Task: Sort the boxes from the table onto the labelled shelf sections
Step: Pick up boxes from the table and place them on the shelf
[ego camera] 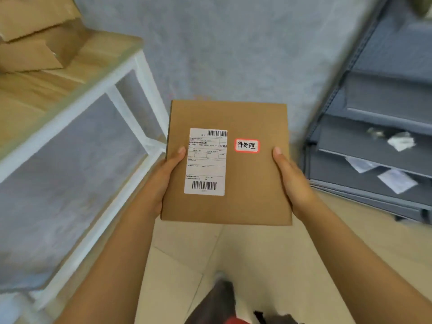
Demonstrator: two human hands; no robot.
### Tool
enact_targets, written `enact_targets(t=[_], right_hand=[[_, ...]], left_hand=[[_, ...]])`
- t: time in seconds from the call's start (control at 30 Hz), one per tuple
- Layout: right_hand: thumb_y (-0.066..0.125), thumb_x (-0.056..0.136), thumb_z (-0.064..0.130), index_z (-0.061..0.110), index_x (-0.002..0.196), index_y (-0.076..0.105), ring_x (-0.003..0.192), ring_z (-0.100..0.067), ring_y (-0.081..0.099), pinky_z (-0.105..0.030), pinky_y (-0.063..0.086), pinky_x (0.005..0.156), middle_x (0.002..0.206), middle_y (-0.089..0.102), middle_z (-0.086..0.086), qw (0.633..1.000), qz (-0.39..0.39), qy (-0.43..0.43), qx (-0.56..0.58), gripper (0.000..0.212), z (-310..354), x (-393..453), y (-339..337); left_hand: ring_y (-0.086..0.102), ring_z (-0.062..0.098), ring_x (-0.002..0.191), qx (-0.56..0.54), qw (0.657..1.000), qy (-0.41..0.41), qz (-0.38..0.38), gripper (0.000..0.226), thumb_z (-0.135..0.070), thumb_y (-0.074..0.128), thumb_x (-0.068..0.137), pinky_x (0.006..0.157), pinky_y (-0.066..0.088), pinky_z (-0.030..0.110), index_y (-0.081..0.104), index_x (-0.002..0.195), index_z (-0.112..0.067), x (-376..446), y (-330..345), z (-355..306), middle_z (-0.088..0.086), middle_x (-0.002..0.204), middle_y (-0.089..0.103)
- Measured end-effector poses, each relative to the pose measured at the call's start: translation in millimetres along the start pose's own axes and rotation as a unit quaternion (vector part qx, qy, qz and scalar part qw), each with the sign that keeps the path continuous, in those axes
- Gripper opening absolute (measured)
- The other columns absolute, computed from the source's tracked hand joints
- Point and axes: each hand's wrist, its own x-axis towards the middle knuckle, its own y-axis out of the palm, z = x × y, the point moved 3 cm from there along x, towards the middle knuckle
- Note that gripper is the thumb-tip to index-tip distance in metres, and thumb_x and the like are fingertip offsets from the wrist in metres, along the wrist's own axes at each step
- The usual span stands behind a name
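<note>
I hold a flat brown cardboard box (254, 183) level in front of me with both hands. A white shipping label with barcodes is stuck on its top, and beside it a small red-edged sticker with handwritten characters. My left hand (161, 178) grips the box's left edge, thumb on top near the label. My right hand (294, 181) grips the right edge, thumb on top. More brown boxes (35, 40) lie on the wooden table (77, 73) at the upper left. The grey metal shelf (374, 127) stands at the right.
The table has a white frame with legs (149, 90) close to the box's left side. White paper labels (397, 181) sit on the lower shelf levels. Beige floor tiles and my foot (217, 298) are below. A grey wall is ahead.
</note>
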Motion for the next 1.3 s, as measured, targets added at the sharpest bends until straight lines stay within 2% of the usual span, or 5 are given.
enact_targets(t=[0.17,0.4,0.5,0.8,1.3], right_hand=[[0.055,0.092,0.060,0.026,0.128,0.062,0.099,-0.017,0.073,-0.040,0.057,0.091,0.111,0.075,0.003,0.991,-0.102,0.042,0.073,0.050,-53.2,-68.1,-135.7],[0.053,0.092,0.062,0.027,0.128,0.060,0.096,-0.015,0.074,-0.035,0.059,0.079,0.111,0.075,0.004,0.963,-0.240,0.057,0.112,0.051,-84.0,-164.5,-329.0],[0.053,0.091,0.063,0.027,0.129,0.059,0.094,-0.013,0.074,-0.030,0.058,0.071,0.111,0.075,0.004,0.947,-0.282,0.057,0.143,0.052,-90.5,-196.2,-389.0],[0.055,0.087,0.069,0.030,0.130,0.059,0.098,-0.017,0.073,-0.041,0.058,0.089,0.113,0.075,0.003,0.892,-0.399,0.058,0.204,0.058,-109.3,-243.5,-554.4],[0.059,0.083,0.071,0.027,0.130,0.060,0.100,-0.019,0.073,-0.042,0.056,0.091,0.112,0.075,0.002,0.802,-0.533,0.028,0.269,0.064,-97.7,-309.8,-841.4]], left_hand=[[0.073,0.024,0.099,0.043,0.994,-0.074,0.074,0.037,-0.052,0.059,0.091,0.089,0.055,0.042,0.073,0.113,-0.026,-21.4,128.1,62.7,0.004,0.109,0.076],[0.075,0.020,0.090,0.122,0.969,-0.107,0.188,0.033,-0.053,0.057,0.092,0.078,0.055,0.038,0.076,0.102,-0.027,-65.8,324.9,123.5,0.002,0.103,0.077],[0.074,0.023,0.095,0.156,0.953,-0.114,0.232,0.035,-0.053,0.057,0.093,0.084,0.055,0.040,0.075,0.104,-0.026,-79.9,393.9,135.2,0.002,0.105,0.077],[0.073,0.027,0.098,0.255,0.903,-0.135,0.317,0.046,-0.063,0.064,0.082,0.095,0.053,0.048,0.074,0.112,-0.030,-87.5,600.4,167.5,0.001,0.104,0.077],[0.073,0.025,0.099,0.335,0.805,-0.104,0.478,0.089,-0.081,0.073,0.050,0.093,0.054,0.052,0.062,0.127,-0.036,-146.0,956.8,198.1,-0.004,0.107,0.076]])
